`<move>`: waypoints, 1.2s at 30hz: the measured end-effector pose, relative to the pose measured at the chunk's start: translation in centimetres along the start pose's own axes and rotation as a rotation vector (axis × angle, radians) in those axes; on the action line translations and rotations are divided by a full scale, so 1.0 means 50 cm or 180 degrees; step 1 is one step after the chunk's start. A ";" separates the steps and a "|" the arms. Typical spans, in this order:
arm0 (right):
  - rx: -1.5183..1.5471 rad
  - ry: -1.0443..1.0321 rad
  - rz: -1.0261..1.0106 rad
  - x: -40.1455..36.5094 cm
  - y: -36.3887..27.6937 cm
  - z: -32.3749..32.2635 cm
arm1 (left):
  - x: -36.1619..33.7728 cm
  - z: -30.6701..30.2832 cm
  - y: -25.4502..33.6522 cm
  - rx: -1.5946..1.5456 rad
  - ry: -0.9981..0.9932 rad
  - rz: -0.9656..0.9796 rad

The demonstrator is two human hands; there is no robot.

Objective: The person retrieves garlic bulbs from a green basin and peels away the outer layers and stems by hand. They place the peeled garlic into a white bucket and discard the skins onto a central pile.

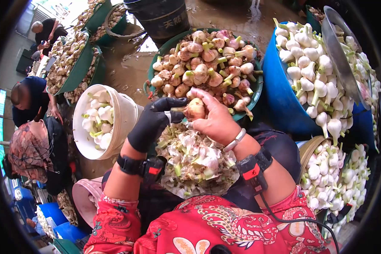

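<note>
My right hand [218,120] is bare and wraps round a brownish-skinned garlic bulb [196,109], with its thumb below and fingers above. From the left, my left hand [156,116] in a black glove closes on the bulb's stem side; a pale band [168,117] crosses one of its fingers. Right under both hands lies a heap of peeled garlic skins and stem bits [194,163] in my lap area. Just beyond them a green basin [258,82] is piled with unpeeled garlic bulbs [201,73], several with cut green stems.
A white bucket [129,112] of cleaned bulbs stands at left, a pink bucket [86,197] nearer me. On the right, a blue tub [279,89] overflows with white garlic beside a metal basin [340,55]. A black bucket [161,19] stands behind. People [27,99] work at far left.
</note>
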State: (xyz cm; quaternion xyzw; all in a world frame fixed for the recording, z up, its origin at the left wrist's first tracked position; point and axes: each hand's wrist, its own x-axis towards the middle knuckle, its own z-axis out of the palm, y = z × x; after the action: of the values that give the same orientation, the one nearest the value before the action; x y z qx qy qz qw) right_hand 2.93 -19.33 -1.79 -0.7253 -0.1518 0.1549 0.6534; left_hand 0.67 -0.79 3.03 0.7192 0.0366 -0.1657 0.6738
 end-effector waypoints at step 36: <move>0.1577 0.0038 0.0034 -0.024 -0.023 0.039 | -0.058 0.042 -0.033 -0.1596 0.0735 0.0109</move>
State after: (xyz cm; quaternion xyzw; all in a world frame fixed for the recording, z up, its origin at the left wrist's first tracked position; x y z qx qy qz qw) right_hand 1.01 -17.96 -0.83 -0.5447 -0.1015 0.1865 0.8113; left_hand -2.93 -2.22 2.23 0.5446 0.1409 -0.0569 0.8249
